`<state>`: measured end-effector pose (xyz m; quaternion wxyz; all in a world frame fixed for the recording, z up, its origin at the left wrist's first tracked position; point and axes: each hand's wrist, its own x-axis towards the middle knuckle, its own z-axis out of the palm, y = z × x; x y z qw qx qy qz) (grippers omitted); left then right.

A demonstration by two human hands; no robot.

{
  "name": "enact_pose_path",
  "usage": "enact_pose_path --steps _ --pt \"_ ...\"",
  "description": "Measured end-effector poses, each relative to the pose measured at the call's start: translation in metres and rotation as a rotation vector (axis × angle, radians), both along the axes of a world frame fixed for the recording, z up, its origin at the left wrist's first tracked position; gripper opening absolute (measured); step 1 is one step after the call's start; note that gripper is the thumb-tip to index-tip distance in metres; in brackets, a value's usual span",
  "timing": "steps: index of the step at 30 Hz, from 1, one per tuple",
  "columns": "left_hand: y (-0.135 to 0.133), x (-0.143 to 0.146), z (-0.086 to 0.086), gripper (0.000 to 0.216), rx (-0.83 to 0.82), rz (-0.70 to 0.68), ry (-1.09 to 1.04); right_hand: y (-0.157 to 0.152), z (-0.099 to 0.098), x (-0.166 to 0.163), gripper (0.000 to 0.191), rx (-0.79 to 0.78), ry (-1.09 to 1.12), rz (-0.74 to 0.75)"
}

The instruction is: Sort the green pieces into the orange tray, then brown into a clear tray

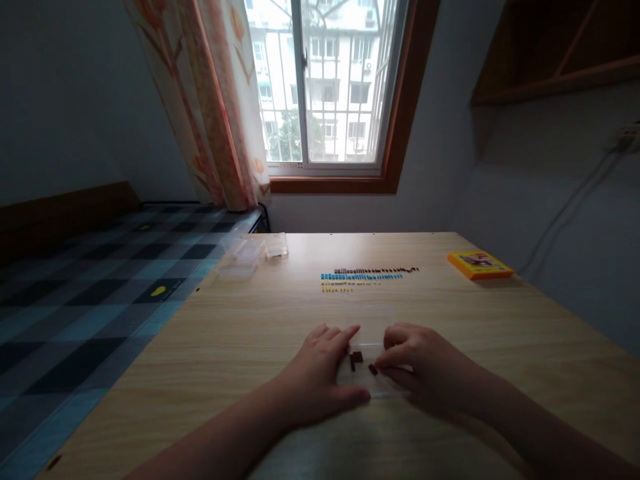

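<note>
A clear plastic plate [367, 385] lies flat on the table in front of me. My left hand [320, 373] is wrapped round its left side, with the thumb along the near edge and the fingers at the far left corner. Two dark brown building bricks [357, 358] sit on the plate beside that hand, one lengthwise and one across. Over the plate's right part, my right hand [417, 357] pinches another small dark brown brick [373, 369] between thumb and forefinger. Whether this brick touches the plate I cannot tell.
Rows of tiny brown, blue and yellow bricks [363, 277] lie farther back on the table [240, 333]. Clear plastic boxes [243, 257] stand at the back left. An orange-yellow box [480, 265] is at the right. A checkered bed [125, 300] adjoins the table's left edge.
</note>
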<state>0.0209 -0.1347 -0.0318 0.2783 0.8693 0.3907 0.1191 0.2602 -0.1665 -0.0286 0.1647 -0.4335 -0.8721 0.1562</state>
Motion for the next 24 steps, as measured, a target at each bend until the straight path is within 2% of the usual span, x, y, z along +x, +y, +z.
enact_pose_path --steps 4,8,16,24 --pt "0.000 0.001 0.000 0.094 0.004 -0.002 0.001 0.000 0.000 -0.002 0.019 -0.007 -0.010 0.022" --pt "0.001 0.000 -0.003 0.093 0.020 -0.002 -0.021 0.000 -0.005 -0.005 0.020 0.009 -0.020 -0.023" --pt "0.000 0.000 -0.006 0.093 0.042 -0.001 -0.029 -0.006 -0.004 -0.018 0.024 -0.071 0.066 -0.090" --pt "-0.001 0.000 -0.004 0.093 0.036 -0.004 -0.021 -0.005 -0.008 -0.016 0.023 -0.062 0.068 -0.124"
